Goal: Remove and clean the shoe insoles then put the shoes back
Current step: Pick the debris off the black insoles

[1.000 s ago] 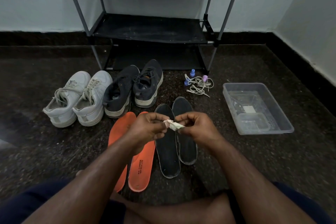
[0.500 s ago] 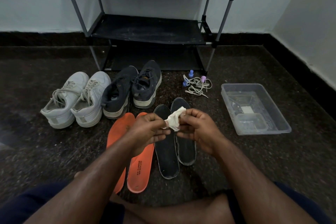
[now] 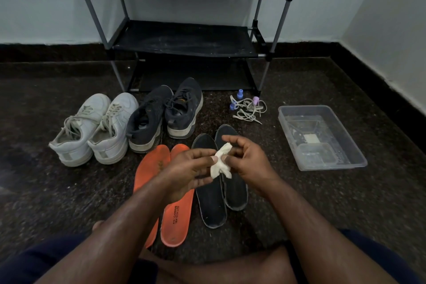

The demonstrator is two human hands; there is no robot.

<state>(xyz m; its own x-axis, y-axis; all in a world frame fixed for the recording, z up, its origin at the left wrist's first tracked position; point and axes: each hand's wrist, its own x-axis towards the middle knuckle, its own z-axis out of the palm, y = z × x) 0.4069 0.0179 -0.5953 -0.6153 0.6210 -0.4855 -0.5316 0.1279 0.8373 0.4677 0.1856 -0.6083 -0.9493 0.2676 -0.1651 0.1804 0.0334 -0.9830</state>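
Left hand (image 3: 191, 168): gripping the small white cloth (image 3: 220, 163) from its left side, thumb pressing on the middle of the wad, fingers (image 3: 202, 178) curling underneath.
Right hand (image 3: 247, 160): pinching the same cloth from the right with the thumb, index finger arching loosely above the upper tip, remaining fingers bending behind.
White cloth: hanging crumpled between both hands, hovering above the black insoles.
Black insoles (image 3: 213, 200): lying flat on the floor side by side, directly below the hands, the right one slightly overlapping the left one's edge.
Orange insoles (image 3: 177, 221): lying on the floor just left of the black pair, partly hiding under the left forearm, printed lettering showing on the right one.
Dark sneakers (image 3: 166, 115): standing together on the floor beyond the insoles, toes pointing toward the rack.
White sneakers (image 3: 94, 129): sitting just left of the dark pair, heels facing the person, laces in place.
Loose laces (image 3: 250, 109): lying tangled on the floor right of the dark sneakers, next to three small blue and purple bottles (image 3: 240, 94).
Clear plastic tub (image 3: 345, 145): resting on the floor well right of the insoles, holding a smaller clear container.
Black shoe rack (image 3: 184, 41): standing against the wall behind the shoes.
Floor (image 3: 57, 191): dark speckled stone.
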